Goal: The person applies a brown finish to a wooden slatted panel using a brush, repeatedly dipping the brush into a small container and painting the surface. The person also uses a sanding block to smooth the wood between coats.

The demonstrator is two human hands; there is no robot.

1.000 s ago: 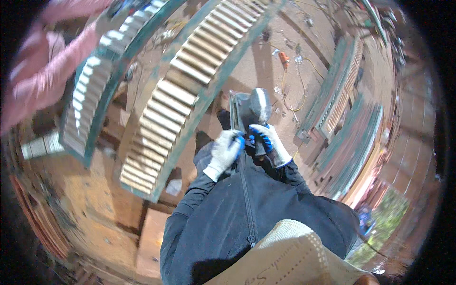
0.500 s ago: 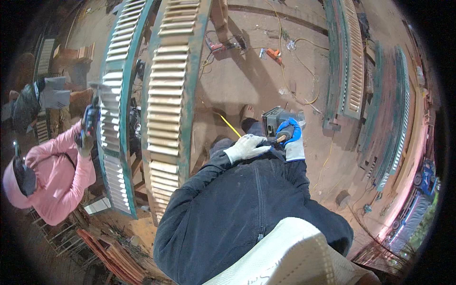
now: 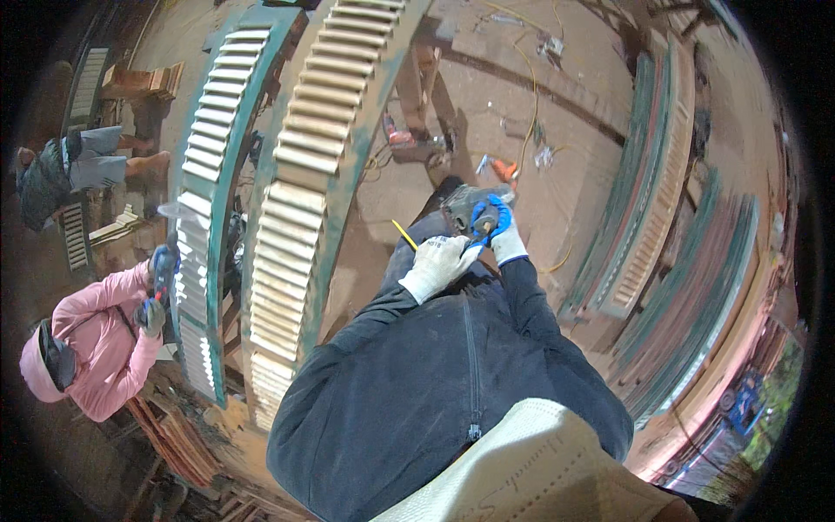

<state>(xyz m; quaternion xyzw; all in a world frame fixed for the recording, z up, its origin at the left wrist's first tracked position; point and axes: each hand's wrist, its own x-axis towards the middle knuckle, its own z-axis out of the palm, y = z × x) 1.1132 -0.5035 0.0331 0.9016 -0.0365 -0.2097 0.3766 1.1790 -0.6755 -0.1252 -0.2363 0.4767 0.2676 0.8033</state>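
Observation:
Both my hands wear pale gloves with blue on them and meet in front of my dark jacket. Blue-tipped fingers of my right hand (image 3: 499, 228) curl round a dark rounded object (image 3: 484, 228), whose kind I cannot make out. My left hand (image 3: 441, 264) presses up against it from the left, fingers together; whatever they grip is hidden. Just beyond the hands shows a grey boxy thing (image 3: 461, 204), partly covered by the right glove. A thin yellow strip (image 3: 404, 235) sticks out beside my left glove.
To my left stand two long louvred shutter panels (image 3: 291, 235); past them a co-worker in pink (image 3: 104, 335) holds a power tool (image 3: 163, 270). Stacked green-edged panels (image 3: 687, 296) lie at right. An orange tool (image 3: 502, 170) and a yellow cord (image 3: 528, 96) lie on the ground ahead.
My view has turned and shifted. Both hands sit closer together, the right one having come left toward the left glove. The grey boxy thing now appears nearer the hands.

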